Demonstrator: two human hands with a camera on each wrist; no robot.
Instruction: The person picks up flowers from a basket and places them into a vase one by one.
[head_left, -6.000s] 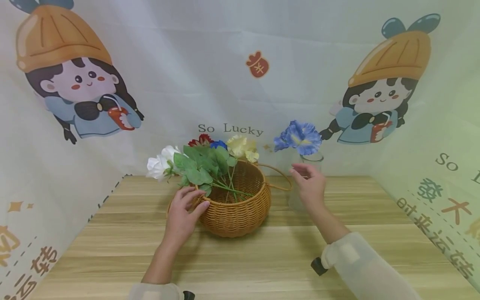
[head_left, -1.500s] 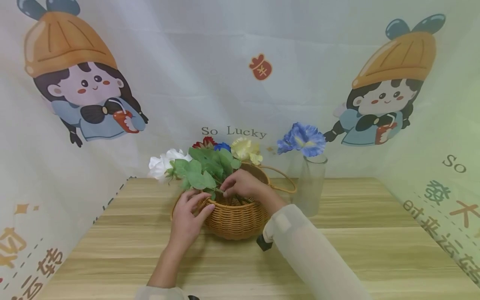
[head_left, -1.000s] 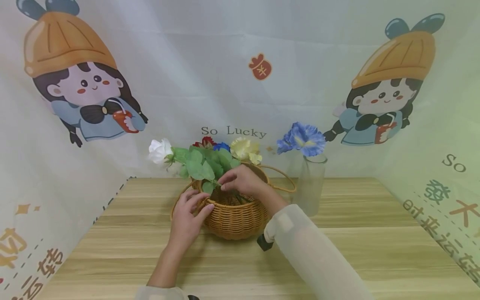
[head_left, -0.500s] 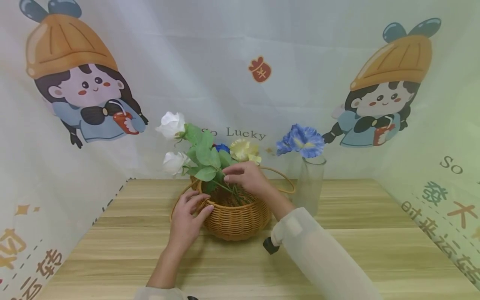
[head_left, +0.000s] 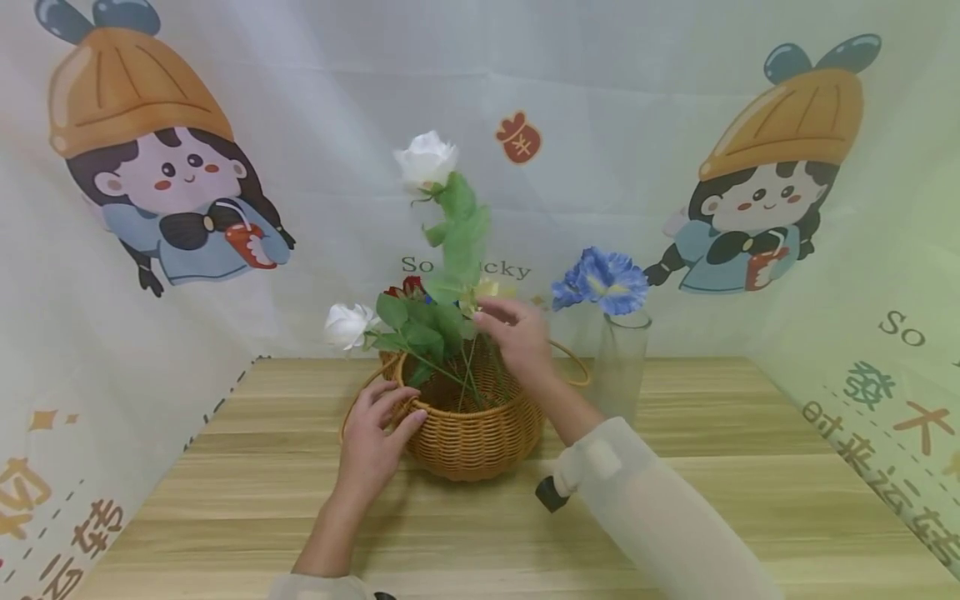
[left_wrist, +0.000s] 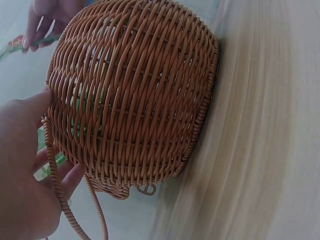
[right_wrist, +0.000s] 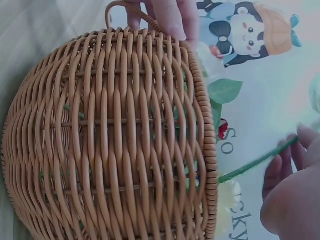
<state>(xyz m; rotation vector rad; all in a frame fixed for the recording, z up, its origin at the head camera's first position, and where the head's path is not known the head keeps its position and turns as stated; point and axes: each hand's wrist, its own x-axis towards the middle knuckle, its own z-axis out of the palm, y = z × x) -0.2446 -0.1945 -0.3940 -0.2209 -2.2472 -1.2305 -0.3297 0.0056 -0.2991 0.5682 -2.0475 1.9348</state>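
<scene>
A brown wicker basket (head_left: 472, 446) stands on the table. My left hand (head_left: 375, 429) grips its left rim near the handle, with thumb and fingers either side in the left wrist view. My right hand (head_left: 521, 337) pinches the green stem (right_wrist: 260, 159) of a white rose (head_left: 427, 160), which stands upright above the basket. The stem's lower part runs behind the basket rim in the right wrist view. Leaning left in the basket is another white rose (head_left: 350, 325). Red (head_left: 405, 288) and yellow (head_left: 495, 290) flowers show at the back, partly covered; a blue one is mostly hidden.
A clear glass vase (head_left: 624, 367) holding a blue iris (head_left: 606, 282) stands right of the basket. Pale printed cloth (head_left: 360, 167) hangs behind and along both sides of the wooden table (head_left: 465, 542).
My right hand came from near the vase to the basket and took hold of one white rose. It has lifted and swung that rose upright. My left hand stays on the rim.
</scene>
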